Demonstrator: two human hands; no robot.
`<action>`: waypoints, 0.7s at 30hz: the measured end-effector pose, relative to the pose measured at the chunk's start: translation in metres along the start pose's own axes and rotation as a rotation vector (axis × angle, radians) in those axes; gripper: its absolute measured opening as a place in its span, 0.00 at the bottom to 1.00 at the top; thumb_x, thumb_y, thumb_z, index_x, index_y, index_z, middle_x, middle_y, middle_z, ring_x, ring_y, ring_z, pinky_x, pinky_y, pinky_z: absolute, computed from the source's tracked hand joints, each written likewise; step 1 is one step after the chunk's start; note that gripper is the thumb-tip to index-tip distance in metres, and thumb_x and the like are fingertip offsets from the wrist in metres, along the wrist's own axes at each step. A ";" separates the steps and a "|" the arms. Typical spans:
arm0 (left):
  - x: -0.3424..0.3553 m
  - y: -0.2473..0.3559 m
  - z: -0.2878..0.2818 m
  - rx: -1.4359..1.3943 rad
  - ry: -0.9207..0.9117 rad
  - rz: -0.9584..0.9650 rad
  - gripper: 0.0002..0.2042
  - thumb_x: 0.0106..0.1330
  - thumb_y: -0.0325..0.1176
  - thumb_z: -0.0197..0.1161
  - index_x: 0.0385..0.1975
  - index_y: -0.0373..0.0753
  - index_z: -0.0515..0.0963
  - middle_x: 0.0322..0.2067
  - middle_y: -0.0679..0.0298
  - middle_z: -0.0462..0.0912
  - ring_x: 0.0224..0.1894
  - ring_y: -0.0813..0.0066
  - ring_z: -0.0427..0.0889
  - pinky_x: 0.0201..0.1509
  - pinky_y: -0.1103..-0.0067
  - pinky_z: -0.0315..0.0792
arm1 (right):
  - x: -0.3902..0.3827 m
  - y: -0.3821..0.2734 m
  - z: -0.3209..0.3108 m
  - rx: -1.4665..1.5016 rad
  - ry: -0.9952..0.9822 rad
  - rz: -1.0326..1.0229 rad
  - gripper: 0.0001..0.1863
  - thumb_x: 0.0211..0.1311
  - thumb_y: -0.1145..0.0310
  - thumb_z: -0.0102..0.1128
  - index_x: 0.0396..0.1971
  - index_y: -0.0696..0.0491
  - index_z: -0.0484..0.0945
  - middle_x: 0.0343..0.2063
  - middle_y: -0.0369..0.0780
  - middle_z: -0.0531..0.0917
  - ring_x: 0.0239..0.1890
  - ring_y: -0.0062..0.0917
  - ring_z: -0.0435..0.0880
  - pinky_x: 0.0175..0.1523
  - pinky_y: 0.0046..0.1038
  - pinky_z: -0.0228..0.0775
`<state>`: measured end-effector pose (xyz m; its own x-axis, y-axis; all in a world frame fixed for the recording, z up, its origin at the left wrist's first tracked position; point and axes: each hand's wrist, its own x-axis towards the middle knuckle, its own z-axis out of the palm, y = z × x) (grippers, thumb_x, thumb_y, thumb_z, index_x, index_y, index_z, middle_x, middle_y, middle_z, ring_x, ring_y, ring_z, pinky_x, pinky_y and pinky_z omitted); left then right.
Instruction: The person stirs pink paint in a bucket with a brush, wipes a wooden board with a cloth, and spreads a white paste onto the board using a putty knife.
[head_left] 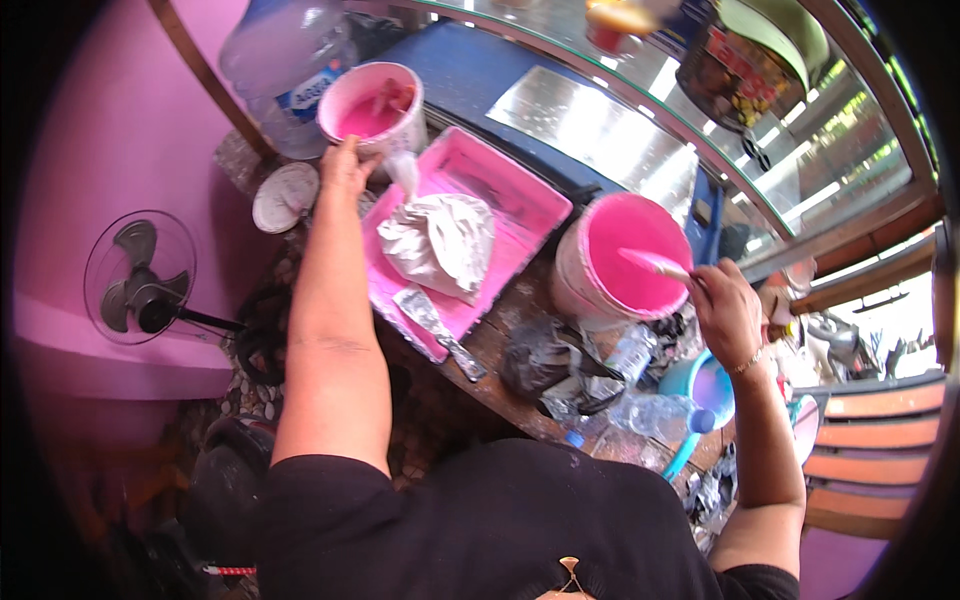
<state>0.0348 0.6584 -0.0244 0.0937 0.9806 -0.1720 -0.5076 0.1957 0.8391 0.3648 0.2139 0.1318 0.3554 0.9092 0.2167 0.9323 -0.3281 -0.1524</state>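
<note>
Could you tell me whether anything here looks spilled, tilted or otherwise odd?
Yes: the small pink cup in the left hand is tipped over the pink tray, and a crumpled white rag lies in the tray.

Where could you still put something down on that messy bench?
Bare wood shows between the pink tray and the big paint bucket. The tray's upper half, beyond the white bag, is open too. It is crowded below the bucket, with a black bag and plastic bottles.

I see a blue and white paper label (308,92) wrapped round the large clear plastic water jug (285,60) at top left. A round dark container with a red and yellow printed label (735,75) sits at top right.
</note>
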 end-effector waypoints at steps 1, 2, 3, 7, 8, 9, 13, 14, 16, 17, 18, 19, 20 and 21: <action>0.002 -0.004 0.000 0.002 0.001 -0.005 0.16 0.59 0.25 0.57 0.46 0.31 0.65 0.43 0.51 0.71 0.45 0.55 0.75 0.42 0.54 0.77 | 0.003 0.001 -0.001 -0.004 -0.012 0.009 0.08 0.55 0.65 0.55 0.30 0.52 0.79 0.27 0.43 0.74 0.32 0.40 0.76 0.37 0.37 0.67; 0.003 -0.003 0.006 0.006 -0.002 -0.007 0.16 0.59 0.26 0.56 0.47 0.31 0.65 0.44 0.50 0.71 0.45 0.55 0.74 0.43 0.53 0.77 | 0.006 0.004 -0.003 -0.006 -0.018 0.019 0.08 0.56 0.64 0.55 0.30 0.52 0.79 0.27 0.43 0.74 0.32 0.40 0.76 0.37 0.37 0.67; 0.004 -0.002 0.008 0.000 0.000 -0.005 0.16 0.60 0.26 0.55 0.47 0.30 0.65 0.45 0.50 0.71 0.47 0.54 0.74 0.44 0.53 0.77 | 0.008 0.007 -0.006 0.015 -0.043 0.029 0.09 0.56 0.64 0.55 0.30 0.52 0.79 0.26 0.43 0.74 0.33 0.39 0.76 0.38 0.37 0.67; 0.009 0.003 0.007 0.013 -0.008 -0.023 0.16 0.63 0.28 0.52 0.48 0.29 0.62 0.50 0.48 0.66 0.52 0.52 0.70 0.47 0.54 0.76 | 0.018 0.017 -0.016 0.082 -0.072 0.037 0.10 0.57 0.64 0.54 0.32 0.54 0.79 0.30 0.43 0.79 0.37 0.39 0.77 0.42 0.35 0.68; 0.008 0.003 0.007 0.013 -0.012 -0.039 0.15 0.63 0.28 0.52 0.47 0.29 0.63 0.49 0.48 0.66 0.52 0.52 0.69 0.47 0.54 0.76 | 0.019 0.018 -0.016 0.082 -0.076 0.046 0.10 0.57 0.64 0.54 0.32 0.54 0.79 0.30 0.43 0.79 0.37 0.39 0.77 0.42 0.35 0.68; 0.009 0.003 0.007 0.017 -0.015 -0.046 0.15 0.63 0.28 0.52 0.47 0.29 0.63 0.49 0.48 0.66 0.52 0.52 0.69 0.47 0.54 0.76 | 0.020 0.018 -0.015 0.106 -0.081 0.058 0.10 0.57 0.64 0.53 0.32 0.54 0.79 0.31 0.43 0.79 0.37 0.39 0.77 0.42 0.35 0.68; 0.013 0.010 0.002 0.028 -0.015 -0.092 0.14 0.64 0.29 0.52 0.44 0.28 0.63 0.47 0.47 0.67 0.51 0.51 0.69 0.48 0.55 0.76 | 0.019 0.021 -0.010 0.166 -0.101 0.077 0.11 0.57 0.64 0.52 0.30 0.55 0.79 0.29 0.44 0.79 0.37 0.39 0.77 0.42 0.35 0.67; 0.013 0.011 0.005 0.020 -0.006 -0.122 0.13 0.64 0.29 0.51 0.43 0.28 0.63 0.47 0.47 0.66 0.51 0.51 0.69 0.48 0.55 0.76 | 0.020 0.021 -0.009 0.163 -0.120 0.078 0.11 0.57 0.64 0.51 0.29 0.55 0.79 0.29 0.45 0.78 0.38 0.39 0.77 0.42 0.35 0.67; 0.013 0.010 0.010 0.030 -0.022 -0.139 0.14 0.63 0.29 0.51 0.45 0.27 0.63 0.48 0.45 0.66 0.52 0.50 0.68 0.48 0.55 0.76 | 0.022 0.021 -0.006 0.176 -0.101 0.097 0.12 0.56 0.64 0.52 0.28 0.57 0.79 0.25 0.46 0.79 0.34 0.41 0.77 0.40 0.36 0.67; 0.015 0.012 0.010 0.033 -0.005 -0.140 0.15 0.63 0.29 0.51 0.46 0.26 0.63 0.49 0.45 0.65 0.53 0.49 0.68 0.49 0.55 0.76 | 0.024 0.020 -0.006 0.179 -0.108 0.120 0.11 0.56 0.65 0.53 0.27 0.58 0.78 0.24 0.47 0.79 0.31 0.41 0.78 0.37 0.35 0.67; 0.016 0.012 0.011 0.036 0.011 -0.141 0.16 0.63 0.29 0.51 0.47 0.26 0.63 0.51 0.44 0.64 0.53 0.49 0.67 0.49 0.55 0.76 | 0.026 0.021 -0.006 0.182 -0.116 0.144 0.11 0.56 0.66 0.55 0.27 0.59 0.78 0.23 0.48 0.79 0.28 0.42 0.78 0.34 0.34 0.67; 0.018 0.012 0.011 0.036 0.010 -0.139 0.17 0.64 0.30 0.50 0.50 0.27 0.62 0.52 0.45 0.64 0.54 0.49 0.67 0.49 0.55 0.75 | 0.030 0.023 -0.003 0.187 -0.116 0.146 0.11 0.55 0.66 0.57 0.27 0.60 0.78 0.21 0.48 0.79 0.26 0.39 0.79 0.33 0.32 0.68; 0.022 0.013 0.011 0.040 -0.002 -0.150 0.17 0.64 0.30 0.50 0.50 0.27 0.62 0.52 0.45 0.64 0.54 0.49 0.67 0.49 0.55 0.75 | 0.034 0.026 -0.002 0.184 -0.114 0.163 0.11 0.55 0.66 0.57 0.27 0.60 0.78 0.21 0.48 0.79 0.26 0.39 0.79 0.33 0.32 0.68; 0.026 0.015 0.011 0.062 -0.009 -0.161 0.17 0.64 0.30 0.50 0.50 0.27 0.62 0.52 0.46 0.65 0.54 0.50 0.67 0.49 0.54 0.75 | 0.038 0.028 0.000 0.244 -0.158 0.157 0.11 0.53 0.66 0.58 0.28 0.60 0.78 0.21 0.48 0.79 0.26 0.35 0.79 0.34 0.31 0.68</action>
<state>0.0395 0.6867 -0.0108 0.1769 0.9366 -0.3024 -0.4315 0.3500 0.8314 0.4049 0.2395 0.1357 0.4608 0.8872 0.0232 0.8167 -0.4136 -0.4023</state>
